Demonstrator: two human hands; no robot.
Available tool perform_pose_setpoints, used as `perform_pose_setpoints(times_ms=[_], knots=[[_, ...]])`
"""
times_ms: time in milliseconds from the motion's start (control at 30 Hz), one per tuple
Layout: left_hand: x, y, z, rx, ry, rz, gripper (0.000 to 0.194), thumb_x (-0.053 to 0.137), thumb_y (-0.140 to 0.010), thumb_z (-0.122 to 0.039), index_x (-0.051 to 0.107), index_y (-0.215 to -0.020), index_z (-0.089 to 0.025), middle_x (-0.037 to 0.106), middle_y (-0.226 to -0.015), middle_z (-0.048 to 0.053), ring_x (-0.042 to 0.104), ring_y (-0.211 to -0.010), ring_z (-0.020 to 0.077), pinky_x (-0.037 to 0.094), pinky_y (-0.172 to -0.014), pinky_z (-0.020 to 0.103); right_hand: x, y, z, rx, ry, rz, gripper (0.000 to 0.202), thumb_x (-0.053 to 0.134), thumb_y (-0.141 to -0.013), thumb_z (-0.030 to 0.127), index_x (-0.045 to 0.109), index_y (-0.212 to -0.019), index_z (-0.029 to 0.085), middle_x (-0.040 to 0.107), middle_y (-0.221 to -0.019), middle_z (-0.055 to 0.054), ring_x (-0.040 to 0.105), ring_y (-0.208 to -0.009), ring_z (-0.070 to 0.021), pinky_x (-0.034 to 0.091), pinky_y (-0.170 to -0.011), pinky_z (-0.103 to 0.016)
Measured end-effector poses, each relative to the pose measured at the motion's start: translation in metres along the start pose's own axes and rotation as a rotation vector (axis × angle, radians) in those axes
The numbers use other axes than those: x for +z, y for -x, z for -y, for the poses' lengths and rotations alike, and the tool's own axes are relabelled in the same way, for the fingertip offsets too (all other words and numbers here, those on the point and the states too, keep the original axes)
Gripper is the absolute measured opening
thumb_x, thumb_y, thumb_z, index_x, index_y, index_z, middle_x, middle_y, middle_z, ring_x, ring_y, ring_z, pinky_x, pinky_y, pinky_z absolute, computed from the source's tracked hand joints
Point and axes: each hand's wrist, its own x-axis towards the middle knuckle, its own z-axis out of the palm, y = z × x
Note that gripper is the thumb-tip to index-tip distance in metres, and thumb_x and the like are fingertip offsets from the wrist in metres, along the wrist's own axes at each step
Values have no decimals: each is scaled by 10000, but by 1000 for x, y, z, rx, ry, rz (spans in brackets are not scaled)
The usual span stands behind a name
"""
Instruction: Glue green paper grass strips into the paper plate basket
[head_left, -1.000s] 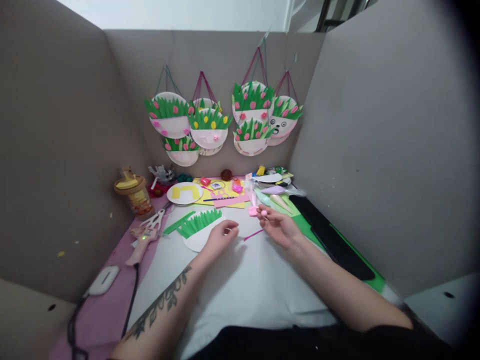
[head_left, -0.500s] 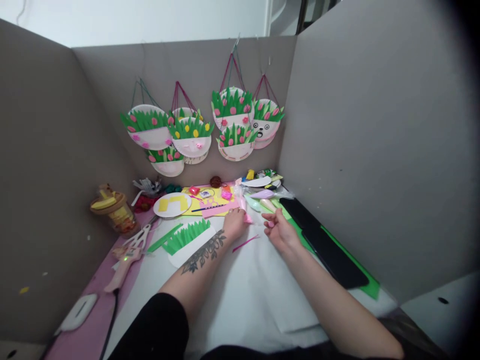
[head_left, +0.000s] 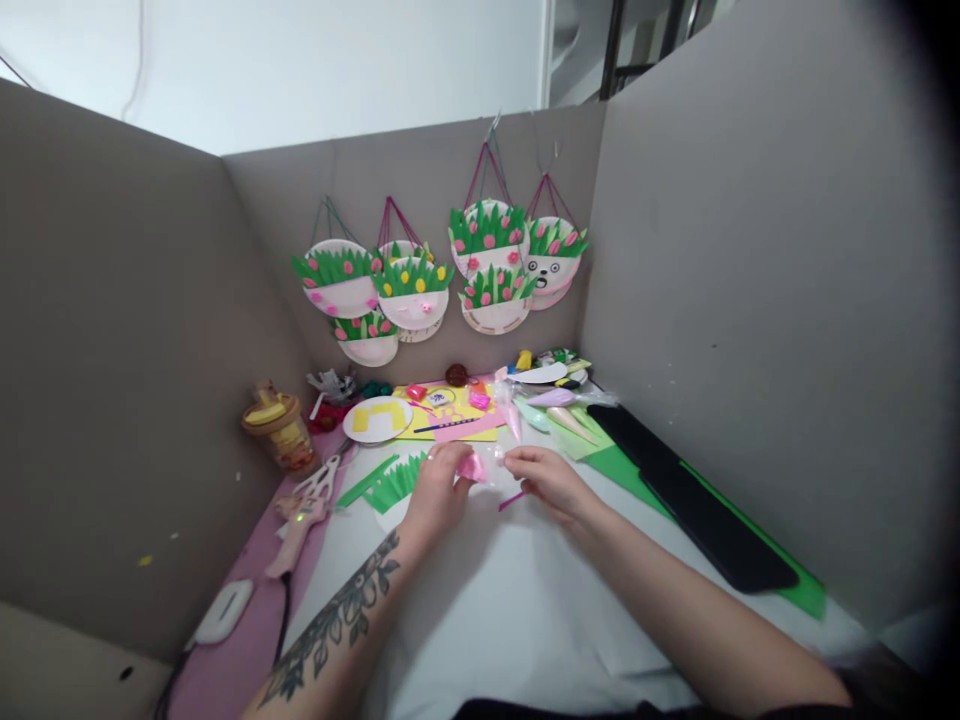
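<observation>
In the middle of the table, my left hand (head_left: 442, 485) is closed on a small clear plastic bag with something pink (head_left: 472, 467) in it. My right hand (head_left: 551, 482) pinches at the clear edge of the same bag, fingertips pressed together. A thin magenta strip (head_left: 511, 502) lies just below my right fingers. Partly covered by my left hand is a white paper-plate piece with green paper grass (head_left: 396, 484). Just beyond the hands lie cone-shaped bags, one pink (head_left: 513, 420), one mint (head_left: 532, 416) and one peach (head_left: 571, 424).
Paper-plate flower baskets (head_left: 411, 295) hang on the grey back panel. To the left are a lidded cup (head_left: 279, 430), white-handled scissors (head_left: 319, 482) and a pink glue gun (head_left: 298, 535). A white plate with yellow shapes (head_left: 377, 420) lies behind. Black sheets (head_left: 712, 520) lie along the right.
My hands have come together, lifting the pink bag nearer and gripping it from both sides. The small pink bit at my right fingers no longer shows. The view has shifted.
</observation>
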Motion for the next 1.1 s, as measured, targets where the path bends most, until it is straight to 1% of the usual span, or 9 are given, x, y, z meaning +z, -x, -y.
perform_pose_setpoints(times_ms=[133,300,467,633,767,867,933,1000,1100], knots=[[-15,15,9,-4,-25,-42,294,542,-776,-86,554,-1054,-180,639,-1032,78,543,-1005,223,433,-888,395,22,-2,-3,55,25,38,178,716,-534,317,685,-621,165,547,-584,9,405,-548,-93,235,-467,-215],[-22,26,15,-38,-118,19,271,515,-796,-90,584,-1035,-198,641,-1085,68,523,-1038,224,407,-922,391,34,-3,-8,-107,210,46,141,688,-605,326,698,-631,188,607,-657,-1,460,-585,-119,316,-510,-230],[-26,30,16,-57,-168,58,253,523,-808,-116,599,-1032,-208,634,-1106,62,505,-1080,221,384,-953,382,37,-3,-13,-216,314,16,52,695,-583,241,694,-605,194,645,-750,-30,563,-730,-175,406,-622,-257],[-25,31,16,-71,-144,78,260,519,-808,-115,601,-1033,-214,632,-1098,59,503,-1082,214,377,-967,381,36,-3,-19,-117,285,62,141,693,-614,317,649,-589,186,582,-640,-3,513,-595,-137,359,-485,-225],[-24,33,16,-102,2,56,283,554,-794,-149,579,-1072,-194,598,-1153,83,493,-1124,208,377,-991,374,34,-4,-21,-49,253,89,170,672,-625,324,590,-573,184,464,-520,46,409,-484,-98,297,-441,-212],[-25,33,9,-200,140,15,416,646,-724,-210,553,-1127,-170,548,-1211,117,489,-1143,227,400,-979,378,35,-2,-21,-202,296,49,165,650,-661,305,573,-577,187,505,-614,25,464,-563,-118,353,-519,-232],[-25,32,0,-293,297,58,368,638,-733,-264,580,-1084,-168,598,-1120,103,566,-1013,207,468,-877,342,38,2,-21,-380,404,4,148,637,-693,280,577,-589,193,544,-770,-11,527,-719,-155,407,-636,-260],[-23,31,-10,-417,500,128,274,568,-791,-315,617,-1014,-164,651,-1003,83,613,-841,168,504,-745,290,43,7,-23,-549,533,-17,120,615,-725,244,585,-616,203,531,-869,-33,531,-835,-181,420,-744,-293],[-19,30,-19,-613,720,151,305,545,-802,-381,654,-946,-135,679,-873,78,615,-723,149,491,-633,247,48,13,-26,-694,694,4,90,588,-747,187,598,-661,213,507,-894,-47,516,-864,-195,419,-790,-326]])
